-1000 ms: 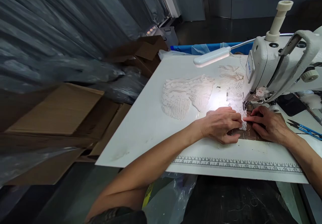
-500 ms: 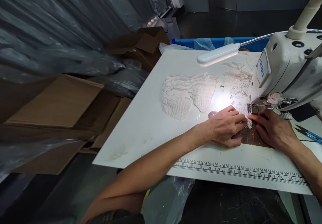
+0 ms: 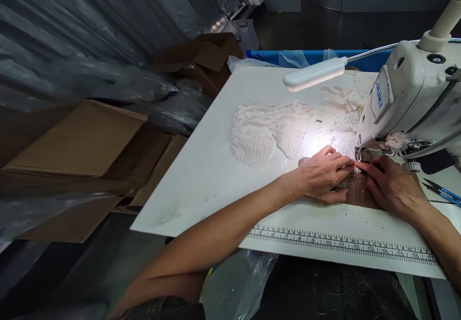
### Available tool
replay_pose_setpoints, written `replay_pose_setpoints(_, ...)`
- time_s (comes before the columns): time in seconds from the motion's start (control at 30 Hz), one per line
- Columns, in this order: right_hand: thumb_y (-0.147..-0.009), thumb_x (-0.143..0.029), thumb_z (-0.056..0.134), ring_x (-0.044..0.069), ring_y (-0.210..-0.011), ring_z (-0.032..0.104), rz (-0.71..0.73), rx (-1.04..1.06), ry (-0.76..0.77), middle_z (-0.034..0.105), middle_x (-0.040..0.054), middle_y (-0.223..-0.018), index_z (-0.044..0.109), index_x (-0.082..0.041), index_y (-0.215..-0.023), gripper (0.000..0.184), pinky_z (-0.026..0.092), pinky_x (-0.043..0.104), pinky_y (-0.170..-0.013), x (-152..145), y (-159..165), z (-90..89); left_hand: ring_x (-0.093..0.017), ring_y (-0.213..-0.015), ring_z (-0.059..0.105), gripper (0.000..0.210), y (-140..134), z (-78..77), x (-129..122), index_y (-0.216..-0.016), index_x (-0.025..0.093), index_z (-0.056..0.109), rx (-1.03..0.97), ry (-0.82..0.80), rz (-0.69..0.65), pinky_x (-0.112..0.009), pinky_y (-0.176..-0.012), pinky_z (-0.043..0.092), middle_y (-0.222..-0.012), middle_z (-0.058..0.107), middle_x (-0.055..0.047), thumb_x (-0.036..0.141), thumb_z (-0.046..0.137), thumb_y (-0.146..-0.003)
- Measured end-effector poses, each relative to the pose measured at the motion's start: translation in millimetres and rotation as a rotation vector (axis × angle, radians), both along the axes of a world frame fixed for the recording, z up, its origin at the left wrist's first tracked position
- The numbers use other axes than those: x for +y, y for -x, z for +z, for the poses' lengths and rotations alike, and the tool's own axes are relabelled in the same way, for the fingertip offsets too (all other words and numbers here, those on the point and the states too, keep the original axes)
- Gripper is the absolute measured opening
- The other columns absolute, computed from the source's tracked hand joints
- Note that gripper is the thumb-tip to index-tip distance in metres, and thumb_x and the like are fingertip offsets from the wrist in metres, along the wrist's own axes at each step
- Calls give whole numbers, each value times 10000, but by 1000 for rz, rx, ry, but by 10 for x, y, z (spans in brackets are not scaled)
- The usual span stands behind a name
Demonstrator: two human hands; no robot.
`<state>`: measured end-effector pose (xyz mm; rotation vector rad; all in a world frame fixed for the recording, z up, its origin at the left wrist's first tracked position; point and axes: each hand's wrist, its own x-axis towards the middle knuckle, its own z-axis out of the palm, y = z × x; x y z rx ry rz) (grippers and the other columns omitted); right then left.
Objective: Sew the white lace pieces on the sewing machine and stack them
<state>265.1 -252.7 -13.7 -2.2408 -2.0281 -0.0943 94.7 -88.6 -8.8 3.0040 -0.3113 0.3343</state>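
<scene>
White lace fabric (image 3: 344, 143) lies under the needle area of a white sewing machine (image 3: 403, 87), lit brightly by the lamp. My left hand (image 3: 326, 173) rests at its near left side, with bent fingertips pinching the lace edge. From the other side my right hand (image 3: 394, 183) holds the same edge between thumb and forefinger, just in front of the presser foot (image 3: 363, 154). The fingertips of both hands almost meet. Beneath them is a brown plate (image 3: 360, 193) with scattered thread bits. Part of the lace is hidden by my fingers.
Another lace piece (image 3: 272, 133) lies flat on the white table (image 3: 201, 190) to the left. Blue thread snips (image 3: 444, 193) sit right of my right hand. A lamp (image 3: 315, 74) hangs above. A printed ruler (image 3: 342, 245) runs along the front edge; cardboard boxes (image 3: 75, 140) stand left.
The lace has moved away from me under the presser foot, so less of its near end shows between my hands. Both hands stay nearly in place. The view has shifted slightly.
</scene>
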Motion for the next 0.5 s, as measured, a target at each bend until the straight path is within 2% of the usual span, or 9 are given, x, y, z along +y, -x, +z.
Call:
replay_pose_setpoints(0.23,-952,-293,357,170,-597,546,29,12,20,662,153,-1047,716,-247,-1238,462,355,268,-458,-25,48,49,-266,-1021,599,505,-17,33,2,-1274,68,598,100,-14,46,-445,-926,440,-1308,603,-174,406,421,-943)
replay_pose_setpoints(0.5,-945,-317,369,185,-605,564,-19,21,49,661,158,-1054,692,-246,-1285,475,371,282,-466,19,46,20,-264,-1032,592,516,-38,40,1,-1242,62,610,105,12,91,-442,-951,449,-1301,590,-181,437,424,-939)
